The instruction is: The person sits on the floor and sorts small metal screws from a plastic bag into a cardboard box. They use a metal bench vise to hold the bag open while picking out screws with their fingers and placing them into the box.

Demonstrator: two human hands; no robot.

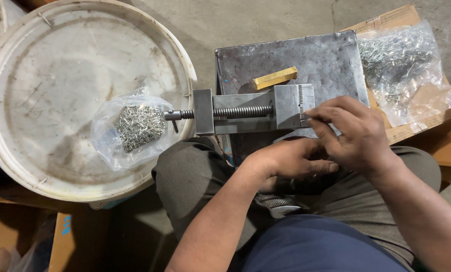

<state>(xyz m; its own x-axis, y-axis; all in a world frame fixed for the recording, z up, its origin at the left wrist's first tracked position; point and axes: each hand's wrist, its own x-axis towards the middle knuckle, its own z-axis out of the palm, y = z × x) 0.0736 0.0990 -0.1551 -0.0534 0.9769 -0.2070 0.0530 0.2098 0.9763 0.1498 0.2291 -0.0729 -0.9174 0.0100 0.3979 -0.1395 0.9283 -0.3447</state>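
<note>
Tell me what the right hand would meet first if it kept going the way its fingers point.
The right hand points left, fingertips at the small steel vise. It would probably meet the vise jaw block first; depth is unclear.

A clear plastic bag of small metal pins [135, 127] lies on the white bucket lid [59, 65]; another clear bag [404, 68] rests on brown cardboard [386, 20] at right.

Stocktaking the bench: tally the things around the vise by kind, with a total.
Clear plastic bags of small metal pins: 2 (on the bucket lid; on the cardboard)
Metal vise: 1
Brass-coloured bar: 1
White bucket lid: 1
Steel plate: 1
Total: 6
</note>
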